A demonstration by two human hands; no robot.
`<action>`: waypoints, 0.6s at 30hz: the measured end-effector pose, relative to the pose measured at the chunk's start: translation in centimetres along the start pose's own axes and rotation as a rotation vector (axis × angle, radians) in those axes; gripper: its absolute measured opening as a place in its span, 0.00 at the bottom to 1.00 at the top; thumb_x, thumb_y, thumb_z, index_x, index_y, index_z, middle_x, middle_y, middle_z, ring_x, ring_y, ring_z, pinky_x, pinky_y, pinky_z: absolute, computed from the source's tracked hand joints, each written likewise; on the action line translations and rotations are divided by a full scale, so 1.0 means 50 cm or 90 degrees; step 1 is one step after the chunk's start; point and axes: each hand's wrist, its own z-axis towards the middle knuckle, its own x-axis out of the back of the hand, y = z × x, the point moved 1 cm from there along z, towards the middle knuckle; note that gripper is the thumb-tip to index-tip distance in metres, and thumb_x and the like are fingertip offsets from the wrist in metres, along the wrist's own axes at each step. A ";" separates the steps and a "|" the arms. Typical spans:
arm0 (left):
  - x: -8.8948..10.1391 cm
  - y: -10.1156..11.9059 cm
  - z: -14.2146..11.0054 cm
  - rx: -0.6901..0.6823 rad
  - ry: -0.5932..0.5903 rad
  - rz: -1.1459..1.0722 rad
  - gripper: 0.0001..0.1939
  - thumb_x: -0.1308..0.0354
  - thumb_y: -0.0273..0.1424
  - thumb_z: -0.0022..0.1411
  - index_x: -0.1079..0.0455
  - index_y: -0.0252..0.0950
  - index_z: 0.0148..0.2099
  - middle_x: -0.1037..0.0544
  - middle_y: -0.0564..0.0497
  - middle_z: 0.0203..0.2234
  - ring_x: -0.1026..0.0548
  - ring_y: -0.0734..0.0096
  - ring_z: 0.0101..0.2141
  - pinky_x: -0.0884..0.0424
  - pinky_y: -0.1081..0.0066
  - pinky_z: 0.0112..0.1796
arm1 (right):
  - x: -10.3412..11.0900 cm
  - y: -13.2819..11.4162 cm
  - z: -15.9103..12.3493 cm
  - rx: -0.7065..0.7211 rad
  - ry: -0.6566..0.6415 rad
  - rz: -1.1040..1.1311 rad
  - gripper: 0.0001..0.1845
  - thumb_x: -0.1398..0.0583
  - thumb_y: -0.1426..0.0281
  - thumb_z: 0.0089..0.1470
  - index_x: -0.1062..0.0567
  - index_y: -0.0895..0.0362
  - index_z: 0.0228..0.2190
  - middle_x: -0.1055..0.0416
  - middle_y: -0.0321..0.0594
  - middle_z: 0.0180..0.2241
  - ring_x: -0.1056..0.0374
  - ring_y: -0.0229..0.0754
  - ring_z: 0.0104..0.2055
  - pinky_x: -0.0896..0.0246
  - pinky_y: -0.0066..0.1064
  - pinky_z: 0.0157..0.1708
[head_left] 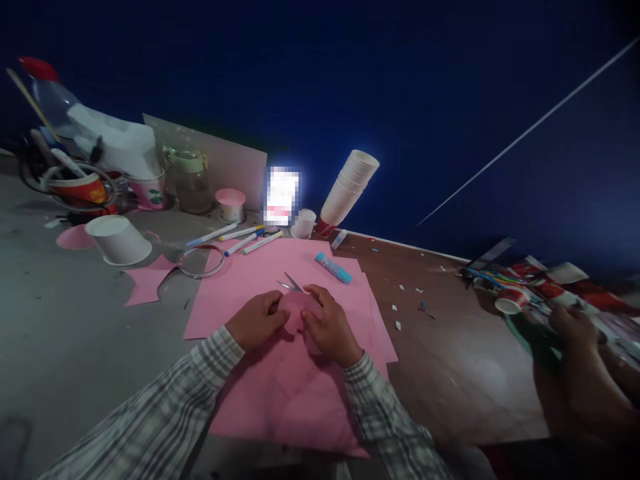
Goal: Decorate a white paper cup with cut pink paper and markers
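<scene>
A small piece of pink paper (295,308) is pinched between my two hands over larger pink sheets (285,400). My left hand (257,321) grips its left side, fingers closed. On the other side, the thumb and fingers of my right hand (331,327) close on the same piece. Just beyond the hands, scissors (290,283) show their parted blades; their handles are hidden. A blue glue stick (333,268) lies on the sheets, past my right hand.
Several markers (243,233), a tape ring (201,261) and an upturned white cup (119,240) are at left. A tall stack of paper cups (350,190) leans near the blue wall, beside a bright screen (281,195). Another person's hand (575,327) is at right, near cups.
</scene>
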 end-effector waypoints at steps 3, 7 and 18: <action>-0.003 -0.002 0.001 0.003 0.017 -0.022 0.08 0.47 0.36 0.52 0.38 0.36 0.28 0.37 0.58 0.19 0.39 0.74 0.21 0.42 0.73 0.25 | -0.009 -0.001 -0.002 0.004 0.024 -0.042 0.20 0.45 0.75 0.51 0.31 0.57 0.47 0.28 0.49 0.47 0.31 0.48 0.49 0.35 0.40 0.50; -0.007 -0.002 0.001 0.026 -0.010 -0.074 0.08 0.47 0.36 0.53 0.37 0.36 0.30 0.35 0.58 0.19 0.37 0.74 0.21 0.41 0.74 0.24 | -0.011 0.003 0.000 -0.103 0.077 0.025 0.16 0.42 0.74 0.47 0.29 0.57 0.41 0.25 0.45 0.40 0.29 0.47 0.43 0.33 0.38 0.45; -0.005 0.003 -0.002 -0.010 -0.047 -0.100 0.09 0.49 0.34 0.53 0.34 0.34 0.32 0.29 0.54 0.25 0.33 0.70 0.27 0.36 0.71 0.31 | 0.008 0.005 0.010 -0.176 0.007 0.176 0.17 0.41 0.72 0.45 0.26 0.57 0.40 0.25 0.38 0.32 0.30 0.43 0.35 0.32 0.32 0.34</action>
